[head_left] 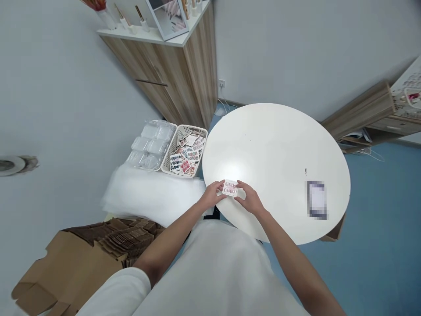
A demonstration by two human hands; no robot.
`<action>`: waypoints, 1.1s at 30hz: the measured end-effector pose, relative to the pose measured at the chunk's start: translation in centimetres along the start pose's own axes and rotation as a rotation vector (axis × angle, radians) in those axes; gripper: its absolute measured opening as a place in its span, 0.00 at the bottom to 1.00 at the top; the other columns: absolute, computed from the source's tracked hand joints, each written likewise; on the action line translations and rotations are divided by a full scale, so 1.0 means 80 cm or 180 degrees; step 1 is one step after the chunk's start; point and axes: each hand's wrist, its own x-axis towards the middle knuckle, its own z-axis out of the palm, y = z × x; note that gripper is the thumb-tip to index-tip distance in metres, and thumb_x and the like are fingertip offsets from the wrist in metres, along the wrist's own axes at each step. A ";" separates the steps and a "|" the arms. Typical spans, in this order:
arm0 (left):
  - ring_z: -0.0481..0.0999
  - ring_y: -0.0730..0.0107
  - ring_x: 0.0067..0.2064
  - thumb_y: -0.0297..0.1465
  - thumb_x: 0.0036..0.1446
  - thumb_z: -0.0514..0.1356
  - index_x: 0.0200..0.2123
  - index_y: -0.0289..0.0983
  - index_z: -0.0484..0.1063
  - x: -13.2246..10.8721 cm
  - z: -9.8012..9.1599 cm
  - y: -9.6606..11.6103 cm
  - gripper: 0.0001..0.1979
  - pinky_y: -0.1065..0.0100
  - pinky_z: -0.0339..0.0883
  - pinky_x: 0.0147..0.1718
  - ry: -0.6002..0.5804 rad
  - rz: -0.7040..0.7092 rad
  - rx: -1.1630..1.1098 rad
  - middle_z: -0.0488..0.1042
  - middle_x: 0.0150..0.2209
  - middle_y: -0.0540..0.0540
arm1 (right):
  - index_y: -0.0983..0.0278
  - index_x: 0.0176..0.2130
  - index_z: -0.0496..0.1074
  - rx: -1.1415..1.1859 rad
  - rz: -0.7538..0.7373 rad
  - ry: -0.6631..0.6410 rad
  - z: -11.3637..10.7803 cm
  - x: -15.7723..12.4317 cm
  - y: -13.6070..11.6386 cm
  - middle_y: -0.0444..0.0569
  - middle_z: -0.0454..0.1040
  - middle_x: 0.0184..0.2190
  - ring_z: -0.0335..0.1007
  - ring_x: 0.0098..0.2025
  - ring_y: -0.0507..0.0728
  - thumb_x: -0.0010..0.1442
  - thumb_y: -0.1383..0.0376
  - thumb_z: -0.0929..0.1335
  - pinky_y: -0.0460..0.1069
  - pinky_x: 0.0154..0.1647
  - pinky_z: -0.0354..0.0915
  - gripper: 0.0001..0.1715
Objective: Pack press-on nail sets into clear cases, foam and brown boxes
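A small white tray of press-on nails [230, 188], with pinkish, shiny oval pieces in two rows, is held over the near edge of the round white table [279, 149]. My left hand [213, 194] grips its left side between thumb and fingers. On the opposite side, the thumb and fingers of my right hand [249, 199] close on its right edge. To the left of the table, a white basket [167, 159] holds many similar nail cards, some with dark, red or green pieces.
Clear plastic packs [153, 145] fill a container beside the basket. White sheeting [148, 193] lies in front of them, near a cardboard box [75, 267] of folded brown cardboard. A blurred rectangular item [317, 199] rests on the table's right. Behind stands a wooden cabinet [184, 79].
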 end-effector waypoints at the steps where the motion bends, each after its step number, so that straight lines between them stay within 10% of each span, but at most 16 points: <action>1: 0.68 0.69 0.38 0.28 0.44 0.62 0.53 0.41 0.60 0.004 -0.006 -0.008 0.31 0.65 0.65 0.38 0.0015 0.0012 0.0105 0.68 0.38 0.46 | 0.57 0.48 0.62 -0.0069 0.0002 -0.0035 0.007 0.009 0.001 0.48 0.61 0.54 0.59 0.54 0.59 0.48 0.63 0.67 0.57 0.51 0.59 0.25; 13: 0.68 0.64 0.42 0.28 0.49 0.57 0.55 0.38 0.55 0.046 -0.024 -0.074 0.28 0.64 0.63 0.42 -0.0139 -0.0242 0.1499 0.65 0.41 0.45 | 0.60 0.48 0.62 -0.1378 -0.0019 -0.0413 0.072 0.075 0.018 0.50 0.62 0.54 0.57 0.52 0.63 0.50 0.65 0.66 0.58 0.45 0.58 0.24; 33: 0.62 0.59 0.51 0.34 0.54 0.50 0.54 0.37 0.56 0.017 -0.019 -0.069 0.23 0.61 0.58 0.45 0.0066 0.0313 0.2509 0.64 0.50 0.40 | 0.62 0.52 0.59 -0.1703 -0.0059 -0.0253 0.081 0.055 0.011 0.53 0.56 0.56 0.53 0.52 0.63 0.53 0.62 0.62 0.55 0.46 0.53 0.26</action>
